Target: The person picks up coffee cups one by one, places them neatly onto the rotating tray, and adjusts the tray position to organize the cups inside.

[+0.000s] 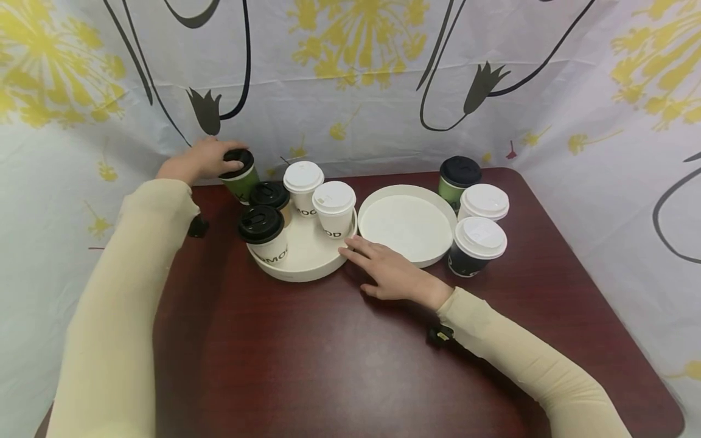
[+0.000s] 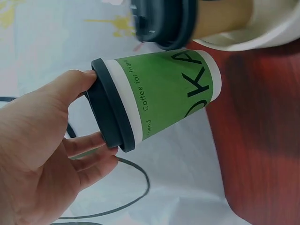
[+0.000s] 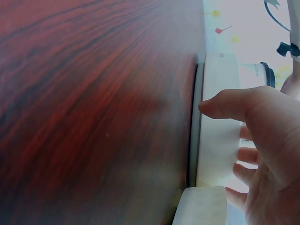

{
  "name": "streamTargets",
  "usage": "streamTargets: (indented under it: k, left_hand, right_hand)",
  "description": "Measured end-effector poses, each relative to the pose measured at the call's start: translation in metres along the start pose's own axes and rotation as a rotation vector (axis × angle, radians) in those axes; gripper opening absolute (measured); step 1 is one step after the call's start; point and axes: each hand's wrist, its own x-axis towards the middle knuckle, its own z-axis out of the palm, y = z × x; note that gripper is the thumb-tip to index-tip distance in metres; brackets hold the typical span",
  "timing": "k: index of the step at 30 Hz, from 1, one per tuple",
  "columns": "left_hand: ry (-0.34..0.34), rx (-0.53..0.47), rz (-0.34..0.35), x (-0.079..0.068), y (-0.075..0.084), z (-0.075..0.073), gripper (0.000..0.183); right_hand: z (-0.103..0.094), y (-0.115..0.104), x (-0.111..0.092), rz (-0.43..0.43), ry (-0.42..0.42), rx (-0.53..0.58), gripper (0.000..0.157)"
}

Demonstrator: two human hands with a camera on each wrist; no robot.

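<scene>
My left hand [image 1: 205,159] grips a green paper coffee cup [image 2: 168,91] by its black lid, at the back left beside the left tray. Thumb and fingers lie on opposite sides of the lid in the left wrist view. Whether the cup's base touches the table, I cannot tell. My right hand [image 1: 391,271] is at the near right rim of the left round white tray [image 1: 298,275], fingers loosely extended. In the right wrist view its thumb is by the tray wall [image 3: 218,131]. On that tray stand a black-lidded white cup [image 1: 268,243], a black-lidded brown cup [image 1: 286,210] and two white-lidded cups [image 1: 335,219].
A second round white tray [image 1: 405,222] sits right of the first. Along its right side stand a black-lidded green cup [image 1: 450,191], a white-lidded cup [image 1: 484,202] and a black cup with a white lid [image 1: 465,264]. Patterned cloth [image 1: 339,103] hangs behind the dark red table [image 1: 328,365].
</scene>
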Motion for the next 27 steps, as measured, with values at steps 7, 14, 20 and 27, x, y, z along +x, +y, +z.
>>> streamTargets:
  k: [7, 14, 20, 27]
  left_hand:
    - [0.058, -0.032, 0.021, -0.014, -0.001, -0.014, 0.059]
    - [0.102, -0.027, 0.018, -0.027, -0.005, -0.024, 0.061]
    - [0.154, -0.042, 0.022, -0.035, -0.008, -0.03, 0.064]
    - [0.163, -0.081, 0.002, -0.043, -0.001, -0.037, 0.07]
  right_hand:
    - [0.001, 0.001, 0.0, -0.006, 0.014, -0.001, 0.086]
    - [0.001, 0.001, 0.001, -0.01, 0.017, -0.01, 0.086]
    - [0.002, 0.001, 0.001, -0.005, 0.007, -0.009, 0.086]
    - [0.001, 0.001, 0.002, -0.008, 0.008, -0.007, 0.086]
